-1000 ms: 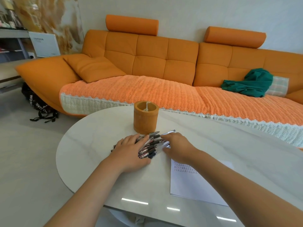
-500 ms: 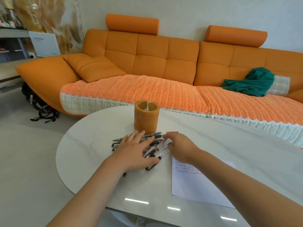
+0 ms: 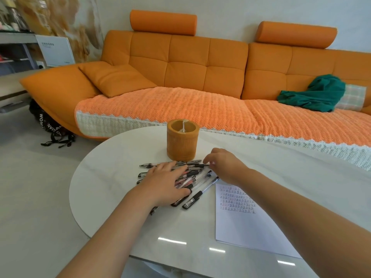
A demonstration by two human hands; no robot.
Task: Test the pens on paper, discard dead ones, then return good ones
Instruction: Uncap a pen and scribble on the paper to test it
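Several clear-barrelled pens with black caps [image 3: 197, 190] lie spread in a loose pile on the white round table [image 3: 112, 177], just in front of an orange cylindrical pen holder [image 3: 182, 140]. My left hand [image 3: 163, 182] lies flat on the pile with its fingers apart, hiding part of it. My right hand [image 3: 225, 165] hovers at the pile's right end, its fingers curled by a pen near the holder's base; whether it grips one is unclear. A white paper sheet [image 3: 241, 221] with rows of test marks lies to the right of the pens.
An orange sofa [image 3: 186, 63] with a woven cover runs behind the table, with a green cloth [image 3: 315, 94] on its right seat. A black bag [image 3: 50, 127] lies on the floor at the left. The table's near edge is below my forearms.
The pens have been spread out from a tight bundle into a loose fan. My left hand slid toward me over them, and my right hand moved up toward the holder's base.
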